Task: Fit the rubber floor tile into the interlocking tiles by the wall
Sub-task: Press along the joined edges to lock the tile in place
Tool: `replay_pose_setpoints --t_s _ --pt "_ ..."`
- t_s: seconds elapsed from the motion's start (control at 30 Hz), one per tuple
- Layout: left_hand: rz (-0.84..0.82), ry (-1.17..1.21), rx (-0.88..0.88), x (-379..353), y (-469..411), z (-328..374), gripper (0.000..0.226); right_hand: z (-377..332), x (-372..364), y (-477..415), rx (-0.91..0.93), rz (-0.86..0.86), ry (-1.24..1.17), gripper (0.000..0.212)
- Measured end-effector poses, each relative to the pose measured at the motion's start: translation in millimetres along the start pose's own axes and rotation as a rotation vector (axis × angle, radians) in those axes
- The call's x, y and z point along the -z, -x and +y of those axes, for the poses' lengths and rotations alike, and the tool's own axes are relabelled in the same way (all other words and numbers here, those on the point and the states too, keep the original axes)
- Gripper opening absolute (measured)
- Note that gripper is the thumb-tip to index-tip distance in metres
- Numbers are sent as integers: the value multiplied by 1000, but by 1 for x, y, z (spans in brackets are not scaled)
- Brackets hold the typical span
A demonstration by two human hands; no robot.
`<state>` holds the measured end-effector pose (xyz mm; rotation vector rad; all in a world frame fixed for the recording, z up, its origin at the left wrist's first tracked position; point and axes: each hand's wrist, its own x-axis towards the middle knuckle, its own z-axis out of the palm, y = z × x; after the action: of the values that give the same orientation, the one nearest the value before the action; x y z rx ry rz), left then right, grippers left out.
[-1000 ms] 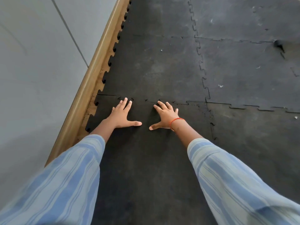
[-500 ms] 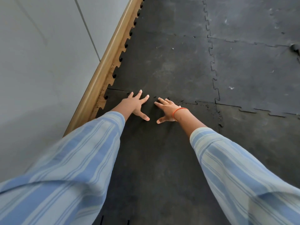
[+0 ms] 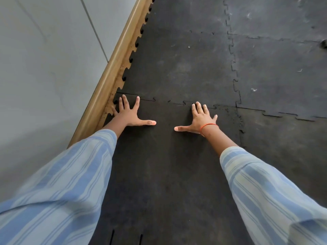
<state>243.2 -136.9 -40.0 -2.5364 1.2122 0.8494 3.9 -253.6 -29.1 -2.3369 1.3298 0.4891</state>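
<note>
Both hands lie flat on the rubber floor tile (image 3: 159,165), palms down, holding nothing. The left hand (image 3: 130,114) has its fingers (image 3: 126,101) spread wide, thumb pointing inward, and the fingertips reach the far seam close to the wooden skirting (image 3: 113,73) at the foot of the wall (image 3: 44,68). The right hand (image 3: 200,119), with an orange thread at the wrist, is also splayed, its fingers less widely fanned; its fingertips sit just short of the same seam.

The tile itself lies under both palms and runs back toward the person, its left edge along the skirting, its far edge meeting the interlocking tiles (image 3: 177,59) beyond the fingertips.

As a judgement of progress: the tile looks placed and largely aligned. Ahead of the left fingers the seam reads as a thin closed line. Between the two hands and just ahead of the right fingers, the tabs still show dark outlines and small gaps, so that stretch seems not fully seated. To the right of the right hand, the side joint toward the neighbouring tile looks rough and slightly raised. What appears left is pressing those tabs down until the joints lie flush.
</note>
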Motion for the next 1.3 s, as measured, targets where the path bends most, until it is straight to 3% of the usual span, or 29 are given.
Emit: replay_pose_setpoints --t_s 0.2,0.33,0.43,0.5,0.73,0.83,0.97,1.2,1.3 --pt "-3 -44 -22 1 17 15 131 17 12 4 27 -73 -40 133" --pt "-3 -80 -190 -37 43 57 132 41 -36 42 -173 182 -133 129" --pt "-7 -121 -334 -55 55 91 133 62 -71 71 -279 386 -143 102" --pt "-3 -123 -348 -57 54 99 133 73 -79 75 -295 433 -143 88" --pt "-42 -125 -290 -48 59 103 132 98 -39 58 -230 159 -145 100" --pt "-57 -84 -276 -53 71 107 127 95 -45 79 -277 259 -235 85" --pt "176 -60 -377 -110 112 118 106 77 -111 145 -262 692 -293 51" --pt "508 8 -452 -163 148 132 81 82 -120 143 -249 868 -340 32" --pt "528 22 -422 -164 147 133 78 81 -120 141 -292 865 -339 33"
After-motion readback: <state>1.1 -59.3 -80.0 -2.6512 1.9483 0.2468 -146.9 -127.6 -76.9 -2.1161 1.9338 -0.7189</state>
